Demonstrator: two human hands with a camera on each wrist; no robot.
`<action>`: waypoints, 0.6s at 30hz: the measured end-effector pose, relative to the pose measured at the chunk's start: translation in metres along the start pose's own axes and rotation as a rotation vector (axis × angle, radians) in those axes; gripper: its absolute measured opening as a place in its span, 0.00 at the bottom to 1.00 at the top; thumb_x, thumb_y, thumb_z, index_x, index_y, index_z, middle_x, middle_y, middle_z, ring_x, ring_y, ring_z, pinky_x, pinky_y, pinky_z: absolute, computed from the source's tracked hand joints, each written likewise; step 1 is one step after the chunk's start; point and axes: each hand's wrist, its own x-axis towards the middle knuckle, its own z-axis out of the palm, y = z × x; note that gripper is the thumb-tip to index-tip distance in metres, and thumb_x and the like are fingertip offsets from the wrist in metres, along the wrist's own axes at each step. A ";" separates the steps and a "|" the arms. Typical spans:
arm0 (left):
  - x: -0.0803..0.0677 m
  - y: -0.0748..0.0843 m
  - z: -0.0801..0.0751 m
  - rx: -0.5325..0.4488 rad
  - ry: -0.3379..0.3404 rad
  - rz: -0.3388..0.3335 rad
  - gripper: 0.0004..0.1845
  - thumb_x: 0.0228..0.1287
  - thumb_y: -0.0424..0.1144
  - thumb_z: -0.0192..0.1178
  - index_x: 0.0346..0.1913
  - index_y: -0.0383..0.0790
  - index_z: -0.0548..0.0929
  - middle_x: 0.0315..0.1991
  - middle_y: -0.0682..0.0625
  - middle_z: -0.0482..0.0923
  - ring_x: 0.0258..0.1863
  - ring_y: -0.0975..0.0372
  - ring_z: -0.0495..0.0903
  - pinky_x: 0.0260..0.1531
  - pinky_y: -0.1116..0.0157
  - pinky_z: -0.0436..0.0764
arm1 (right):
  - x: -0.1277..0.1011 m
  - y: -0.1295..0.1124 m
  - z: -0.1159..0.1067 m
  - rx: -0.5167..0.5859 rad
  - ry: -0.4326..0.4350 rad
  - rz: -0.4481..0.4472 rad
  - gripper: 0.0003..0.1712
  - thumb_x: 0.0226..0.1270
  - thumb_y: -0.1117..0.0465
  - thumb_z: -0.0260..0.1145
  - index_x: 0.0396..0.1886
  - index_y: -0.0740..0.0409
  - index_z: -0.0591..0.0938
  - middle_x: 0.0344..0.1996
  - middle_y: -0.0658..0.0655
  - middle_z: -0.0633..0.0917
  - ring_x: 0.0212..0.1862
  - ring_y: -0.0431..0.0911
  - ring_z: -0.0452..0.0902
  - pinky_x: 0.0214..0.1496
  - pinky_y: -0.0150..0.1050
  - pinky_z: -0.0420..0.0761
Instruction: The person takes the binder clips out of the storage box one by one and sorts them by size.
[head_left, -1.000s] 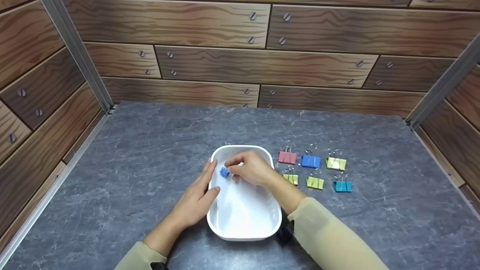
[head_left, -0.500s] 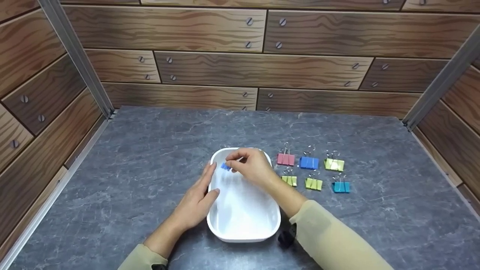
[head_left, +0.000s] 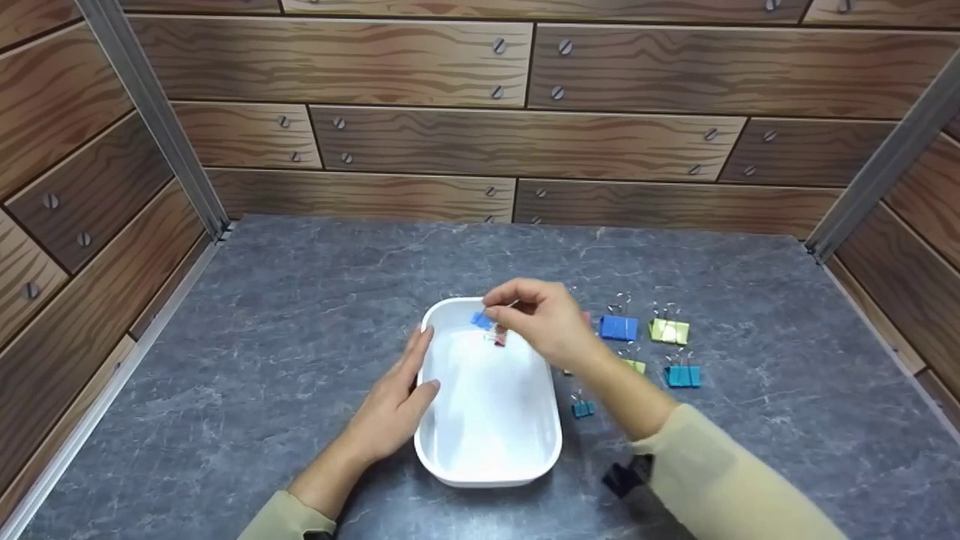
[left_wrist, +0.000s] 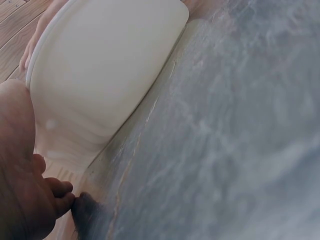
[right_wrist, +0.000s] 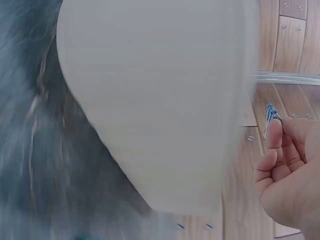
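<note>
Pinched in the right hand's (head_left: 544, 322) grip above the white tray's (head_left: 439, 457) twelve o'clock end, the small blue binder clip (head_left: 481, 319) looks light, stiff, springy, best held by its wire handles; the left hand (head_left: 394, 401) rests flat against the tray's nine o'clock wall.

The grey surface (head_left: 300, 315) lies open to the left of the white tray (head_left: 487, 469) and along the far side up to the wood-patterned walls (head_left: 420, 135), which close it in on three sides. Right of the tray, loose binder clips (head_left: 619, 328) crowd the way, with one small blue clip (head_left: 583, 408) just beside the tray's right wall. The left hand (head_left: 394, 405) rests against the tray's left wall, and the right hand (head_left: 544, 319) with its pinched clip (head_left: 481, 320) hangs over the far end, leaving the near half of the tray open from above.
</note>
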 end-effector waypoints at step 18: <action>0.000 0.000 0.000 0.009 0.011 0.016 0.37 0.81 0.39 0.52 0.87 0.44 0.52 0.86 0.39 0.46 0.84 0.49 0.48 0.80 0.45 0.54 | -0.069 0.011 -0.100 -0.162 -0.071 0.095 0.11 0.72 0.64 0.73 0.51 0.62 0.90 0.39 0.61 0.89 0.35 0.47 0.85 0.34 0.35 0.85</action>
